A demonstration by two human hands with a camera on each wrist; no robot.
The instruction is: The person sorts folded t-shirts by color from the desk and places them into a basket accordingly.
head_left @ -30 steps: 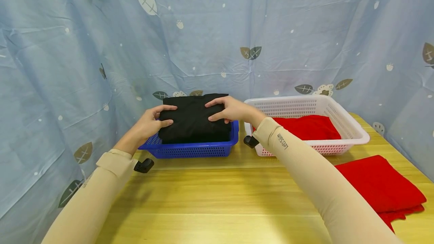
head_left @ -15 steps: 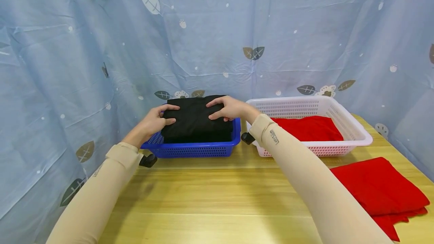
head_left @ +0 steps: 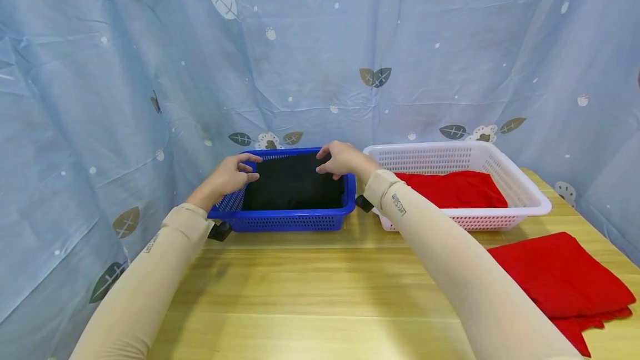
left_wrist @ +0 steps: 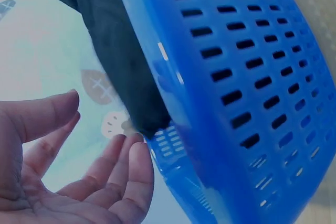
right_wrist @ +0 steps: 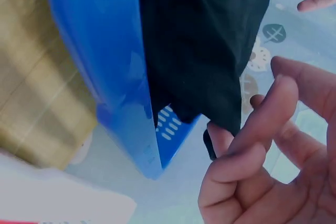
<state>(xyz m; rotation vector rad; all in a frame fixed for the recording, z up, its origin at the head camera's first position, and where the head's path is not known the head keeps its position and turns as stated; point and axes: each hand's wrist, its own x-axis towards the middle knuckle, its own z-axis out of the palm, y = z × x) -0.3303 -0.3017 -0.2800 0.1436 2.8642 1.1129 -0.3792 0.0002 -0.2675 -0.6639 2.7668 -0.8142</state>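
A folded black cloth (head_left: 295, 186) lies in a blue perforated plastic basket (head_left: 287, 214). At the basket's left end is my left hand (head_left: 226, 178), fingers parted and holding nothing. In the left wrist view, a gap shows between that hand (left_wrist: 107, 195) and the cloth's edge (left_wrist: 123, 72). Over the basket's right end, my right hand (head_left: 344, 161) has its thumb and fingers apart. The right wrist view puts its curved fingers close to a corner of the cloth (right_wrist: 205, 51); whether they touch it I cannot tell.
To the right stands a white perforated basket (head_left: 525, 196) holding a red cloth (head_left: 460, 189). Another folded red cloth (head_left: 562, 276) lies on the wooden table (head_left: 300, 288) at front right. A blue leaf-patterned curtain (head_left: 310, 43) hangs right behind the baskets.
The black cloth has dropped lower into the blue basket, so its back rim now shows. Both hands have let go of it, and the right hand has moved slightly right.
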